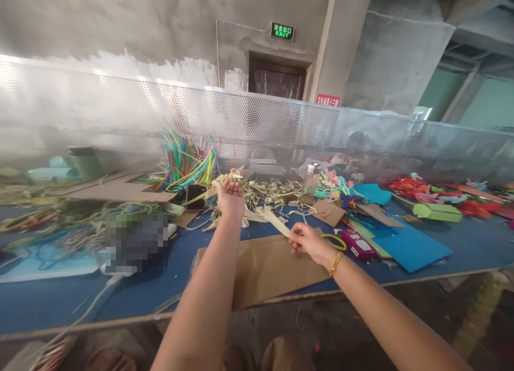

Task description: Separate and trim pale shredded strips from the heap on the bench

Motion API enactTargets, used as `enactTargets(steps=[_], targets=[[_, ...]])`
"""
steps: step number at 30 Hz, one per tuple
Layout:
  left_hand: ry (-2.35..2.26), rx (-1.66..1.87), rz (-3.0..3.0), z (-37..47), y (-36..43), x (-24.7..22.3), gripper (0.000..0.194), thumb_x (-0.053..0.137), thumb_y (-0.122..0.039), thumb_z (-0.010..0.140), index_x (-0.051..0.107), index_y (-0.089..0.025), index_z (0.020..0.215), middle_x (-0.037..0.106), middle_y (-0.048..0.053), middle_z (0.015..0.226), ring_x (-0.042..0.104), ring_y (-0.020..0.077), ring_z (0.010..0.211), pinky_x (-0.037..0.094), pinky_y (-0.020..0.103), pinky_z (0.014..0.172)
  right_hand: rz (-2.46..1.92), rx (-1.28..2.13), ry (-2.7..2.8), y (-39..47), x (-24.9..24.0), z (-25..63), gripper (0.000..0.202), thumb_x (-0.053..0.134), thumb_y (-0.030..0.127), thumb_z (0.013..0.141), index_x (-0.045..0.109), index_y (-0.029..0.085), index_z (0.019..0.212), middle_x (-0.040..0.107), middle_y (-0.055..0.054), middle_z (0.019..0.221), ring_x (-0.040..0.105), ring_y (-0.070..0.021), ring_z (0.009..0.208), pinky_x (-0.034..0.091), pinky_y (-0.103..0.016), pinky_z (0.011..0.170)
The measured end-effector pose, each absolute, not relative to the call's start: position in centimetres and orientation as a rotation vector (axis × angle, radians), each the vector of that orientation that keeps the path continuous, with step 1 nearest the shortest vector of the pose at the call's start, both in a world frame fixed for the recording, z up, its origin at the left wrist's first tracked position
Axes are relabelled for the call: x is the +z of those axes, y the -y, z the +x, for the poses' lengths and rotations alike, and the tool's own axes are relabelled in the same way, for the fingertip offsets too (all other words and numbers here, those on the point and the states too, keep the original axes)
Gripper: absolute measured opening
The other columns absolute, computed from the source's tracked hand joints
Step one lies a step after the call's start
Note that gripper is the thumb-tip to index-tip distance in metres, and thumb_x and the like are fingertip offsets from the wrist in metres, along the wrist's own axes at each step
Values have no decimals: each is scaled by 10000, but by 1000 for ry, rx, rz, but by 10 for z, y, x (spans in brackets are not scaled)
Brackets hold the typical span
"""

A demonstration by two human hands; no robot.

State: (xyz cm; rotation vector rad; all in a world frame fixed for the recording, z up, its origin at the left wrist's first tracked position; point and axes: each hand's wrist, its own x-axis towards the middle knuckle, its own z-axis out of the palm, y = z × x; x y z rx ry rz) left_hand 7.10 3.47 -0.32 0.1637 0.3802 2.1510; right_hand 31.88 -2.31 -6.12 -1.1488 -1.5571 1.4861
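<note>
My right hand (307, 242) pinches the lower end of a flat, pale corn-husk-like strip (277, 221) above a sheet of brown cardboard (269, 264). The strip slants up and away to the left. My left hand (230, 198) reaches farther out, at the near left side of a heap of dried, pale green husk pieces (273, 191). Its palm is turned up and its fingers are curled. Whether a piece of husk lies in these fingers or only behind them, I cannot make out.
Colourful pipe-cleaner-like stems (184, 159) stand at the back left. A clear bottle (311, 179) rises behind the heap. A purple box (356, 244), a yellow ring (335, 241) and blue sheets (413, 248) lie at right. A white cable (96, 298) hangs over the table's front edge.
</note>
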Motion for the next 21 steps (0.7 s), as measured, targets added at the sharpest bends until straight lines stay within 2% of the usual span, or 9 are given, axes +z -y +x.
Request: enactTargets(steps=[4,7,11,13,15,17,21], targets=[[-500,2184,439,93,-30,25,226,444,-334,918,615,-185,915,634,18,782,637,83,759,458,184,694,-1212,1399,1587,30,-69,318,301,666,389,740,431,201,754,573,52,646,509,-68,467,472,-222,511],[-737,2084,1143,112,-12,55,248,532,-341,859,640,-185,1018,682,50,910,646,135,891,463,240,780,-1201,1115,1883,25,-43,323,180,579,299,815,447,196,751,589,31,667,524,-82,506,435,-213,534],[-1122,1125,2326,136,29,74,340,689,-400,732,677,-216,1017,693,73,1072,615,231,1022,437,329,884,-1135,195,2449,22,6,330,72,515,166,844,540,175,777,637,-39,743,567,-140,684,351,-242,616],[-1258,675,2633,146,46,68,351,719,-416,698,667,-201,970,692,91,1050,613,271,1011,438,348,860,-1043,-84,2612,24,22,332,96,496,155,859,584,164,822,654,-75,799,574,-164,746,321,-258,632],[-1353,518,2727,151,55,53,282,605,-399,810,634,-164,963,688,113,972,631,258,931,445,336,809,-899,-163,2692,28,31,332,117,487,160,875,604,166,861,659,-83,851,567,-167,790,306,-258,652],[-1359,543,2717,150,58,37,299,448,-398,908,604,-150,969,670,119,951,626,234,897,444,315,776,-818,-125,2684,33,35,335,114,485,175,890,594,172,859,646,-63,836,543,-152,775,291,-250,652],[-1256,537,2555,136,56,17,391,316,-461,943,580,-175,907,619,61,840,582,191,788,428,288,719,-850,43,2597,39,38,348,162,470,205,914,518,176,762,559,-2,706,456,-112,655,250,-232,607]])
